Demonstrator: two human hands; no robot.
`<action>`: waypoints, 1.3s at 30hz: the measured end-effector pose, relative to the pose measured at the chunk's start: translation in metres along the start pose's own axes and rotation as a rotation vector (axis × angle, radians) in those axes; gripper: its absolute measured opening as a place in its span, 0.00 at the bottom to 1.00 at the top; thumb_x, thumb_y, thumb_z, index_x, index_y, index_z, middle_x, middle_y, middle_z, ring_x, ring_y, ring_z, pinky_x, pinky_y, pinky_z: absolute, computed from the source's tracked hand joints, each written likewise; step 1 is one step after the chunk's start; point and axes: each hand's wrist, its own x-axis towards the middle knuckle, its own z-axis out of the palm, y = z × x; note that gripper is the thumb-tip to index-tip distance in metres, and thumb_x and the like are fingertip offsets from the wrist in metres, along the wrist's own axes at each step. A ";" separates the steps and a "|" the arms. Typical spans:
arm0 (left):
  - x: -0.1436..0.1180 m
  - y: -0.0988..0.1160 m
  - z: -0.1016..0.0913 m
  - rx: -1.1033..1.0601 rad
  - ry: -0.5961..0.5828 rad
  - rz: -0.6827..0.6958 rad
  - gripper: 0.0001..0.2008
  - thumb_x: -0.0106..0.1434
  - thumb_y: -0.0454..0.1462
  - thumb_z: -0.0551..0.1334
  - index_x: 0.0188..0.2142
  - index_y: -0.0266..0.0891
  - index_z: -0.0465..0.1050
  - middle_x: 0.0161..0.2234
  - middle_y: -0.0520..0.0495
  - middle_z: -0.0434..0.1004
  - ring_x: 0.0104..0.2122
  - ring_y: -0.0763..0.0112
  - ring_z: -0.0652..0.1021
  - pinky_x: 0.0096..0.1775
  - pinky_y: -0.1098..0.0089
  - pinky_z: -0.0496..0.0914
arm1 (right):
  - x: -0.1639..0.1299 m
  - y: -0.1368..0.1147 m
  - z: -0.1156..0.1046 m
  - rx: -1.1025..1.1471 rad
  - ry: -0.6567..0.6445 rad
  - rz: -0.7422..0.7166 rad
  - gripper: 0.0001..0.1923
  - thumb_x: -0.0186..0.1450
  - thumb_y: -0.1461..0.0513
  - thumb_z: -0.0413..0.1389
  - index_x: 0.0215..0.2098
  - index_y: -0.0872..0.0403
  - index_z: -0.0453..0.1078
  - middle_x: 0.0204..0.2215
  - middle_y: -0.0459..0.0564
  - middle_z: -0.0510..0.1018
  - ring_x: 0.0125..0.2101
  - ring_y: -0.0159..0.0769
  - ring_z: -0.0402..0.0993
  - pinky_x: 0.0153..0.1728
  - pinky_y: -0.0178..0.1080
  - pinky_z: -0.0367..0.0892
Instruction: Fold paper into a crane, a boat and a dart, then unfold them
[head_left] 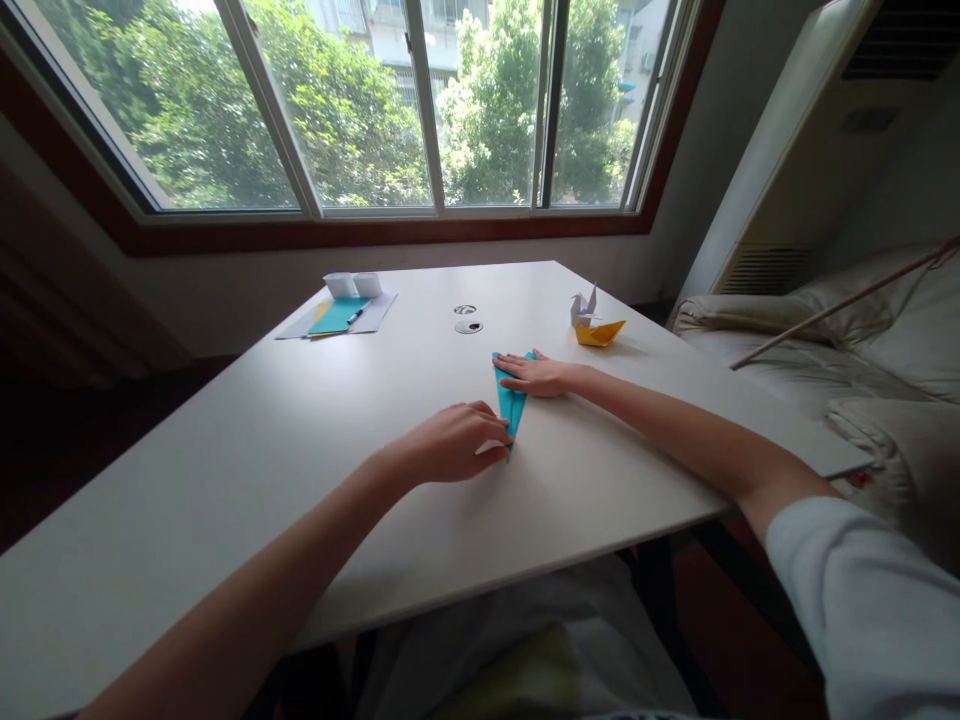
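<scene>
White table (300, 410) by a window (352, 130): right hand (538, 376) flat on blue paper (513, 405), left hand (455, 442) half-curled at its near end, grip unclear.

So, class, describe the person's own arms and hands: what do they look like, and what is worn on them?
The left hand and right hand show no gloves or watch. Both the left forearm and right forearm are bare. A loose, pale white fabric sleeve shows on the right; no left sleeve is in view.
</scene>
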 end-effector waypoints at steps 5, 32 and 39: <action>-0.011 -0.013 -0.012 0.085 -0.048 -0.191 0.12 0.62 0.39 0.52 0.30 0.40 0.74 0.29 0.45 0.74 0.34 0.65 0.74 0.35 0.70 0.65 | -0.022 0.008 0.003 -0.042 0.076 -0.006 0.36 0.64 0.43 0.33 0.64 0.51 0.43 0.63 0.54 0.46 0.62 0.47 0.43 0.58 0.55 0.39; -0.001 -0.024 0.007 0.106 0.165 -0.433 0.11 0.59 0.37 0.53 0.41 0.40 0.69 0.33 0.46 0.73 0.33 0.64 0.74 0.33 0.68 0.66 | -0.069 0.019 -0.005 -0.027 0.233 -0.174 0.35 0.54 0.44 0.55 0.55 0.50 0.63 0.52 0.56 0.69 0.52 0.48 0.63 0.50 0.46 0.59; -0.004 -0.033 -0.003 -0.026 0.428 -0.555 0.12 0.57 0.40 0.54 0.30 0.38 0.74 0.30 0.46 0.73 0.29 0.68 0.72 0.33 0.69 0.65 | -0.069 0.035 -0.013 0.368 0.292 -0.141 0.26 0.52 0.49 0.59 0.45 0.54 0.71 0.41 0.51 0.76 0.41 0.41 0.71 0.44 0.41 0.65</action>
